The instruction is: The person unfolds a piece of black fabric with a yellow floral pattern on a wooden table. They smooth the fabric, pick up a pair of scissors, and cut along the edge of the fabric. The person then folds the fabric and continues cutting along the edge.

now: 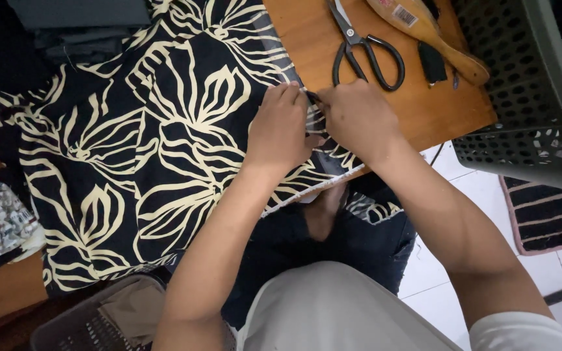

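Soft, even indoor light from above — no hard shadows, only a dim pocket under the wooden table (pixel 437 110) by the knees. The white floor tiles (pixel 443 273) look brightest, nearly washed out. Focus is sharp centrally; edges bend outward — wide-lens stretch.

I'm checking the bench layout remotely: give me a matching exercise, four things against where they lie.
Things:
1. scissors
2. wooden brush
3. floral fabric
4. green perforated basket

Places:
A. under both hands
B. right of the table, past its edge
C. far edge of the table, right of the scissors
D. bare wood just beyond the hands

Pairs: 1-D, 2-C, 3-A, 4-B
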